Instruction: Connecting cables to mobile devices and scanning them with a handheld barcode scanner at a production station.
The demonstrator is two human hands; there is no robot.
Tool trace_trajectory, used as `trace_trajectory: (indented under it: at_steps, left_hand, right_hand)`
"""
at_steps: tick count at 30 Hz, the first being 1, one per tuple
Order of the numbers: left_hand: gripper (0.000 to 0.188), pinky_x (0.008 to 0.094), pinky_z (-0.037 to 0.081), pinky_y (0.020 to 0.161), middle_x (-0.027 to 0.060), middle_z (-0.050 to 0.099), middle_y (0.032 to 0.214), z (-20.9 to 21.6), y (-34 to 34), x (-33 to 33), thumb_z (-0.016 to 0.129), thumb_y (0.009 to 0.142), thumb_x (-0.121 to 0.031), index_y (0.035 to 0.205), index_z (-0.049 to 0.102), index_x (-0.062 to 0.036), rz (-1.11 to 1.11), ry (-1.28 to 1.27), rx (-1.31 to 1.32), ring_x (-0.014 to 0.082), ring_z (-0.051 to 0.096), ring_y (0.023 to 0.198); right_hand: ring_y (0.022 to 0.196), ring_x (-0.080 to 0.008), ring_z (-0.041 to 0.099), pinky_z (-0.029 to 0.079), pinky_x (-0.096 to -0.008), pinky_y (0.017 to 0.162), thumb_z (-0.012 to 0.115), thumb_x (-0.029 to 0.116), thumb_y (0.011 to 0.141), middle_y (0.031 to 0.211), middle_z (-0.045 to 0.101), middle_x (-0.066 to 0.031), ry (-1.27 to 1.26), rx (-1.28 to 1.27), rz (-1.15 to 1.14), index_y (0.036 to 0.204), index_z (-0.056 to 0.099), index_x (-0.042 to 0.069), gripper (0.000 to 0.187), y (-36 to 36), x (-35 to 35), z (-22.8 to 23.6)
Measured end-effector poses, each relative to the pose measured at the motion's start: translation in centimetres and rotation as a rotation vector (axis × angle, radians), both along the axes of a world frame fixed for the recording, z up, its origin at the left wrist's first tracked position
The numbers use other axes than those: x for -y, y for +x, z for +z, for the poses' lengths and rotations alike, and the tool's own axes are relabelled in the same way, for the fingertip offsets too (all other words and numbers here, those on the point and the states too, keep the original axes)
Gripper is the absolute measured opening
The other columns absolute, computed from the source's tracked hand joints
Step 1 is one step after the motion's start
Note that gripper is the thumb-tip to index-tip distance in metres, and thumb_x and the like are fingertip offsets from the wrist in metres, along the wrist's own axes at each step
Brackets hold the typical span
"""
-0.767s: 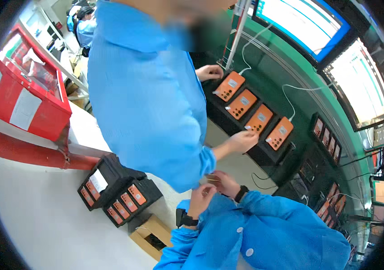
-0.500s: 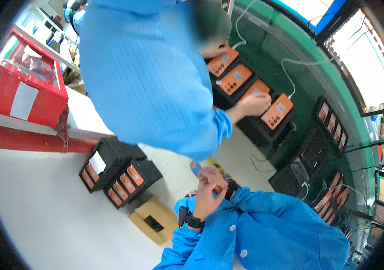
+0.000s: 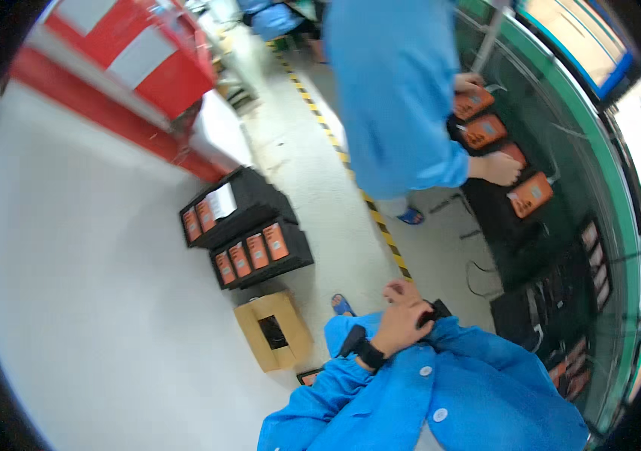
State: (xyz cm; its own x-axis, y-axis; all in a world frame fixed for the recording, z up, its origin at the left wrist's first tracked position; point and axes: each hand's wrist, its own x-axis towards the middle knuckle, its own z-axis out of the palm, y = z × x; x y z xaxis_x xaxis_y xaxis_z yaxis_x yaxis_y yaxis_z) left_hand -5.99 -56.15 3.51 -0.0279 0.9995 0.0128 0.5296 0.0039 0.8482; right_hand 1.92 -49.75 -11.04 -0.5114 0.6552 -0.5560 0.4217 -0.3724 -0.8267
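Note:
My left hand (image 3: 399, 327) reaches across my body, a black band (image 3: 371, 353) on its wrist. Its fingers are closed about the black strap (image 3: 427, 314) at my right wrist; the fingertips are partly hidden. Just beyond it shows my right hand (image 3: 401, 292), fingers loosely bent and apart, with nothing visible in them. Both hands are held close in front of my blue coat (image 3: 478, 376), away from the bench. On the dark bench to the right lie several orange phones (image 3: 531, 195), where a co-worker's hand (image 3: 499, 168) touches one.
A co-worker in a blue coat (image 3: 395, 98) stands ahead at the bench. Black foam trays (image 3: 260, 259) of orange phones stand on the floor at left, beside an open cardboard box (image 3: 294, 338). A red bin (image 3: 159, 60) is far left. Yellow-black tape (image 3: 377, 218) crosses the floor.
My view has shifted, so the co-worker and bench appear farther right. My left hand has moved from beside my right hand's fingers to the right wrist.

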Motion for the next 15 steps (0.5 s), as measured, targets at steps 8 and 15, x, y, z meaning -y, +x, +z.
trace_trajectory:
  at_steps: [8,15]
  left_hand:
    - [0.024,0.0467,0.051,0.069,0.0164,0.059,0.088,-1.1,-6.9,8.1,0.069,0.075,-0.018,0.091,0.057,-0.0056,0.131,0.103,-0.037,0.0367,0.061,0.084]
    - [0.035,0.0481,0.051,0.064,0.0181,0.057,0.092,-1.8,-10.8,13.7,0.069,0.072,-0.013,0.101,0.051,-0.0052,0.235,0.028,0.065,0.0402,0.061,0.086]
  right_hand:
    - [0.084,-0.0197,0.063,0.051,-0.0338,0.072,0.068,0.028,0.089,0.101,0.064,-0.0087,-0.438,-0.125,-0.078,0.121,0.050,0.011,0.041,-6.7,6.3,-4.3]
    - [0.085,-0.0191,0.062,0.051,-0.0325,0.073,0.068,0.027,0.089,0.099,0.065,-0.0094,-0.409,-0.025,-0.188,0.113,0.055,0.008,0.033,-11.2,11.2,-2.4]
